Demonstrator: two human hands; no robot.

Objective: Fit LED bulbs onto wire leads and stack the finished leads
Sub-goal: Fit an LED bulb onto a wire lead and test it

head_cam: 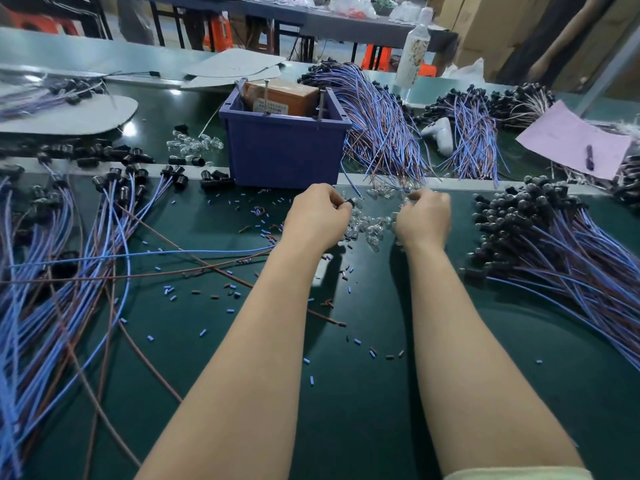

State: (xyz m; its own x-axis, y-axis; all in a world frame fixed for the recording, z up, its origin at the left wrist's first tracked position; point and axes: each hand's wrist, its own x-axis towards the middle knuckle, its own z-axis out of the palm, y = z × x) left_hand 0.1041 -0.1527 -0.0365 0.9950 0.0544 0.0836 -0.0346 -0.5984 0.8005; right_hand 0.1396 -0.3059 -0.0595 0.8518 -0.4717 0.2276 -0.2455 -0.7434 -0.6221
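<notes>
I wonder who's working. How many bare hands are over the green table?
2. The left hand pinches a small black plastic socket near the blue plastic box; the right hand is over the clear little bulbs. None look hidden.

Purple crate standing midway back on the green table, brown box inside. Tall white bottle upright farther back, to the right. Pink sheet near the right edge, dark pen lying on it. Grey cardboard pieces flat behind the crate.

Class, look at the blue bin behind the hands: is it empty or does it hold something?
Not empty. The bin holds a brown box rising past its rim. How full it is below, cannot tell.
</notes>
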